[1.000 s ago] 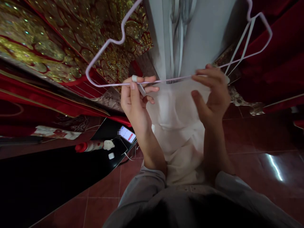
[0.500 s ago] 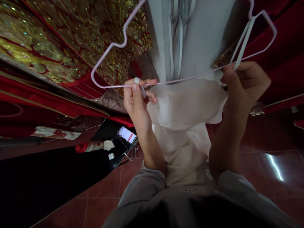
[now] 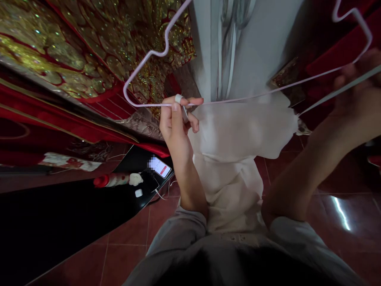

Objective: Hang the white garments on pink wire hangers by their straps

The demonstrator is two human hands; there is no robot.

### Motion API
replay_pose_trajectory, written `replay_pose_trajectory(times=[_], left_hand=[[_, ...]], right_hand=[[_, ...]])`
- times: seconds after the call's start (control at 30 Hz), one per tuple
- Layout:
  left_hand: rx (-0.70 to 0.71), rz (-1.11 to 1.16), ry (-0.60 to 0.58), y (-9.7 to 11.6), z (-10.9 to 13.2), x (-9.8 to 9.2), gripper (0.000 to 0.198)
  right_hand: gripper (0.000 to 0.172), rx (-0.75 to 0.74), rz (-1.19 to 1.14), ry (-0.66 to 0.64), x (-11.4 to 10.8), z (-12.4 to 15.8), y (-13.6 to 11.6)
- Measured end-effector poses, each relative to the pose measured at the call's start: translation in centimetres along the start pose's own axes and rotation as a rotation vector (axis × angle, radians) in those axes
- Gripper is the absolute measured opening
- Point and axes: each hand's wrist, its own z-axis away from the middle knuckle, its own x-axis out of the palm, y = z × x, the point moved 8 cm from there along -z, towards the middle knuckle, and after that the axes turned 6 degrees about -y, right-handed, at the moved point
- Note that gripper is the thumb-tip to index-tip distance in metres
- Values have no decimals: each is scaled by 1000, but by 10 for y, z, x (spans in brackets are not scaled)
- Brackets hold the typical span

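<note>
My left hand (image 3: 178, 119) pinches the lower bar of a pale pink hanger (image 3: 142, 62) near its left corner. A white strap (image 3: 185, 114) loops round its fingers by the bar. Below the bar hangs a cream garment (image 3: 241, 127). At the right edge, my right hand (image 3: 358, 99) is dim and slightly blurred, its fingers closed around a second white strap (image 3: 333, 96). That strap stretches tight from the garment's right corner up across the hand. The fingertips are close to the hanger's right end; whether they touch it I cannot tell.
Gold-sequined red garments (image 3: 98, 51) hang at left, dark red cloth (image 3: 327, 55) at right. A pale garment with long ribbons (image 3: 232, 51) hangs ahead. On a black table (image 3: 74, 222) lie a lit phone (image 3: 160, 167), a red-capped bottle (image 3: 111, 180) and a small white case (image 3: 138, 193).
My right hand has moved right and outward, drawing its strap off the hanger's right end into a tight line. The hanger and my left hand have shifted slightly right.
</note>
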Motion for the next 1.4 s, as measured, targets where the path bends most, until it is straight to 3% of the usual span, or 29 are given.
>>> replay_pose_trajectory(times=[0.1, 0.2, 0.3, 0.43, 0.57, 0.63, 0.7, 0.77, 0.9, 1.0, 1.13, 1.2, 1.3, 1.4], left_hand=[[26, 29, -26, 0, 0, 4, 21], [50, 64, -35, 1, 1, 4, 18], [44, 64, -3, 1, 1, -7, 20], [99, -91, 131, 2, -2, -41, 23], [402, -230, 375, 20, -1, -86, 18], [492, -255, 417, 30, -3, -97, 14], [469, -281, 328, 38, -13, -93, 13], [405, -336, 172, 49, -27, -75, 17], [215, -418, -131, 68, -54, -27, 17], [98, -361, -237, 76, -72, -7, 9], [115, -409, -223, 75, -81, -9, 13], [201, -403, -131, 68, -74, -21, 14], [218, -238, 132, 42, -53, -49, 11], [117, -83, 201, 8, -31, -52, 13]], right_hand=[[26, -284, 160, -176, 46, 30, -31], [30, -281, 294, -456, 91, 49, -35], [25, -260, 385, -612, 108, 59, -32], [12, -228, 469, -602, 103, 60, -27], [14, -219, 534, -539, 95, 56, -26], [19, -243, 496, -532, 92, 54, -29], [26, -261, 464, -536, 91, 54, -31], [29, -263, 456, -542, 90, 55, -32], [17, -223, 512, -498, 89, 56, -28], [14, -209, 540, -462, 89, 56, -26], [17, -239, 451, -498, 94, 60, -27], [18, -246, 434, -507, 95, 62, -26], [23, -243, 436, -511, 97, 64, -24], [23, -262, 415, -523, 100, 66, -28]])
